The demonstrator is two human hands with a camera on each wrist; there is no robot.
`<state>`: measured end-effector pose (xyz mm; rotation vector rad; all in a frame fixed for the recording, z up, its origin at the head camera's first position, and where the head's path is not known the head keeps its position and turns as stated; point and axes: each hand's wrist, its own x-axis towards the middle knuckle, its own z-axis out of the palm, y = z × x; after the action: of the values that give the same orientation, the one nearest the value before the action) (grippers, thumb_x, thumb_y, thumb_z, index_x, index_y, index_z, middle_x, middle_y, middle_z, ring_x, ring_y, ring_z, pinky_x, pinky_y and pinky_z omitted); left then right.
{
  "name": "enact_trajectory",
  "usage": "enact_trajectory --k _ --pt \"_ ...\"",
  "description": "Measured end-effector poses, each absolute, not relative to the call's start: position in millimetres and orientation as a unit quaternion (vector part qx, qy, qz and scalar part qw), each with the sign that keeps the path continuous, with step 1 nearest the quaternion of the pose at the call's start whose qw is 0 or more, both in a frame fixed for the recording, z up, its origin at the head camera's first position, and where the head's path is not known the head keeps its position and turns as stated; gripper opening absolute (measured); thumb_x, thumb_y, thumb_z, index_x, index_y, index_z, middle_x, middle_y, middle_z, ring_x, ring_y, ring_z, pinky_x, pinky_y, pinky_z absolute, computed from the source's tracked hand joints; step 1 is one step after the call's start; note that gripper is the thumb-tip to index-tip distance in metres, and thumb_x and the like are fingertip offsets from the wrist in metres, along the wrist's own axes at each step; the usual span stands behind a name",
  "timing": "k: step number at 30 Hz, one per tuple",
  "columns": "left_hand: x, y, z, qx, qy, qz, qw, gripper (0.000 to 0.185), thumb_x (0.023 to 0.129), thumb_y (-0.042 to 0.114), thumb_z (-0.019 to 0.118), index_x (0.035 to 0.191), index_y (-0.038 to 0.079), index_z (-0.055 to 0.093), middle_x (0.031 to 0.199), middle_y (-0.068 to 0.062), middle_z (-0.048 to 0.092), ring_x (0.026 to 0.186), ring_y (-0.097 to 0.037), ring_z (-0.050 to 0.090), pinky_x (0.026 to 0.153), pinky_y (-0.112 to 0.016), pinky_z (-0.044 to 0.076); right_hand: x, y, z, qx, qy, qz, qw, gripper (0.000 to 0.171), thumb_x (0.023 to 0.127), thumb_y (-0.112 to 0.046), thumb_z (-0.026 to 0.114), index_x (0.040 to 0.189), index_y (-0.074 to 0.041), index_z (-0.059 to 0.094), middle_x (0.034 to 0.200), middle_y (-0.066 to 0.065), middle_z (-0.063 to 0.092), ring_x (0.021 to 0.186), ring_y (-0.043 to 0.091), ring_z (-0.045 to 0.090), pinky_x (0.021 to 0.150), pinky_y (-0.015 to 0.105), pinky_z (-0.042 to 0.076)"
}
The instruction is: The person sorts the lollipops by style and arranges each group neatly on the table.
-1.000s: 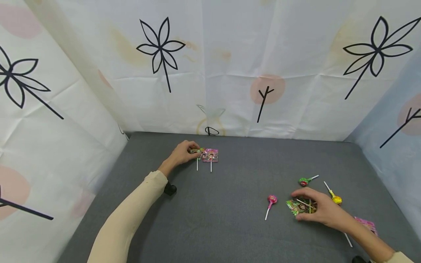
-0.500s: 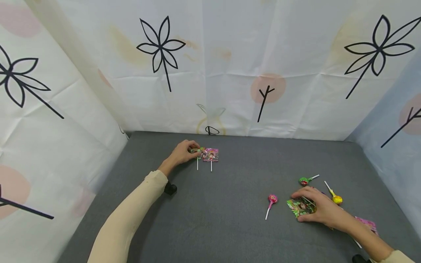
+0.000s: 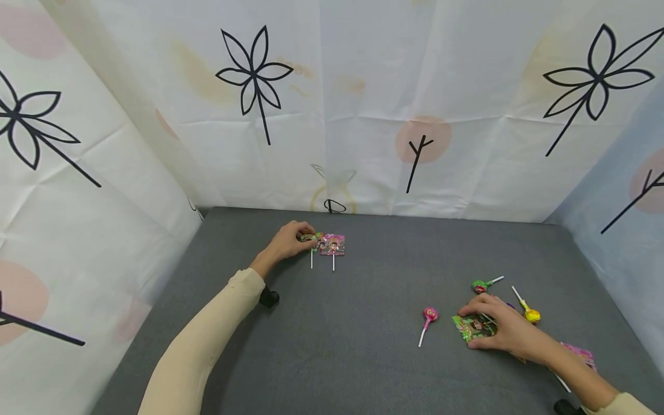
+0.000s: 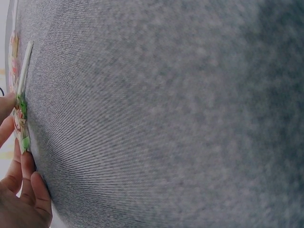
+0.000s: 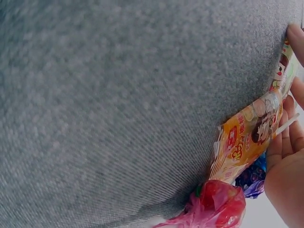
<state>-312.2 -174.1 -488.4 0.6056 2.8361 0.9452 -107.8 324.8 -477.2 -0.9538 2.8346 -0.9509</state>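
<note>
At the back of the table my left hand (image 3: 290,239) pinches a flat green-wrapped lollipop (image 4: 22,121) between thumb and fingers, its white stick pointing toward me. Right beside it lies a flat pink-wrapped lollipop (image 3: 332,245). My right hand (image 3: 505,328) spans another flat green-wrapped lollipop (image 3: 473,327), thumb on the near edge and fingers on the far one. Under that palm, the right wrist view has an orange flat-wrapped lollipop (image 5: 249,135), a red-and-pink wrapped lollipop (image 5: 221,202) and a blue-purple wrapper (image 5: 251,180). The hand partly hides these from the head view.
Round lollipops lie around the right hand: a pink one (image 3: 430,314) to its left, a green one (image 3: 479,286) behind, a yellow one (image 3: 531,314) to the right. A pink flat packet (image 3: 580,354) shows beside the right forearm. White patterned cloth (image 3: 363,86) walls the grey table (image 3: 363,346).
The white stick lying across the right green wrapper has slid back under the right hand, uncovering more of that wrapper. A stick by the right forearm has shifted right. The left hand stays still.
</note>
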Motion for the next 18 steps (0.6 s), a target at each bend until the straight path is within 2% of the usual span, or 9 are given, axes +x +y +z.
enact_trajectory --k 11,15,18 --pt "-312 -174 -488 0.198 0.929 0.31 0.047 0.027 0.097 0.025 0.074 0.118 0.01 0.071 0.116 -0.012 0.062 0.105 -0.031 0.059 0.091 -0.051 0.048 -107 316 -476 -0.279 0.912 -0.299 -0.027 0.044 0.073 -0.03 0.094 0.11 -0.02 0.072 0.109 -0.007 0.062 0.098 0.012 0.058 0.08 0.03 0.048" --pt "-312 -174 -488 0.198 0.929 0.31 0.048 0.027 0.097 0.025 0.074 0.118 0.009 0.071 0.116 -0.012 0.062 0.105 -0.031 0.059 0.091 -0.05 0.048 -109 314 -475 -0.278 0.915 -0.29 -0.04 0.046 0.07 -0.028 0.095 0.109 -0.018 0.072 0.108 -0.004 0.062 0.096 0.014 0.059 0.078 0.033 0.049" --pt "-313 -173 -488 0.198 0.929 0.309 0.048 0.027 0.097 0.025 0.074 0.118 0.009 0.071 0.116 -0.012 0.062 0.104 -0.031 0.059 0.091 -0.05 0.048 -112 316 -473 -0.283 0.916 -0.284 -0.023 0.051 0.07 -0.03 0.095 0.112 -0.013 0.072 0.111 -0.001 0.061 0.099 0.015 0.059 0.078 0.036 0.05"
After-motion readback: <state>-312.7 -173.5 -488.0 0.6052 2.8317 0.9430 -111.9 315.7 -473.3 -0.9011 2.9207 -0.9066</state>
